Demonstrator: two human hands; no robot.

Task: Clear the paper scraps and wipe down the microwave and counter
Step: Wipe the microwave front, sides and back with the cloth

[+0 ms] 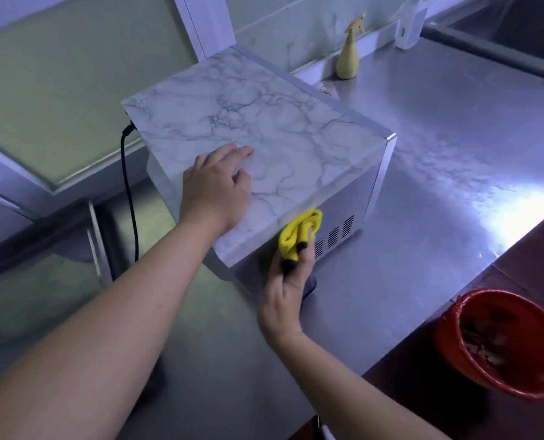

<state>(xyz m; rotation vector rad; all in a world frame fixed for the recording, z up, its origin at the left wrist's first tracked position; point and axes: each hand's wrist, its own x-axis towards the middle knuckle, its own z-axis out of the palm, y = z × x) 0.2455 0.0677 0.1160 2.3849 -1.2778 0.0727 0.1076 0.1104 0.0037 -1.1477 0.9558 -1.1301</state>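
Right hand (285, 296) grips yellow cloth (299, 230) against microwave (280, 128) near side for wiping; left hand (215, 188) rests open on top, likely steadying it.

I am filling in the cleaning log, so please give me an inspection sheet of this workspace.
Surface: steel counter, shiny, glare at right.
Job's things: microwave with marble-patterned top; yellow cloth against its vented side.
Clutter: yellow spray bottle by the back wall.
Hands: left hand flat on the microwave top; right hand grips the cloth.
Cables: black cable hangs behind the microwave.
Surroundings: red bin holding scraps; sink at far right.
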